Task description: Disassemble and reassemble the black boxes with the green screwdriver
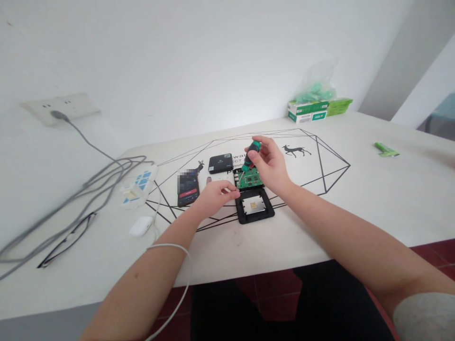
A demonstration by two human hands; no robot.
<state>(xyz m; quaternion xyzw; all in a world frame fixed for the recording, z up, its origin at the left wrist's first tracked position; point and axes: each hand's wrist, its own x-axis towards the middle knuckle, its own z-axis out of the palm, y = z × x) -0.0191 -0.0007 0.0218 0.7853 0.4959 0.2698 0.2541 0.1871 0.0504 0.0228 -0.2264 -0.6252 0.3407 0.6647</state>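
Observation:
My right hand (266, 161) grips a screwdriver (251, 154) with a green and black handle. Its shaft slants down to the left front corner of a green circuit board (250, 178), which sits in a black casing. My left hand (218, 196) is beside that same corner, fingertips pinched close to the screwdriver tip; whatever lies between them is too small to make out. Right in front of the board lies a black cover (245, 218) with a silver metal plate (254, 205) on its inner face.
Behind my left hand is a black square box (220, 163). A phone (188, 189), white earbud case (141, 226), clear parts box (138, 187), glasses (66, 241) and grey cables (103, 182) lie leftward. Green-white boxes (307, 111) stand by the wall; a green packet (386, 149) lies right.

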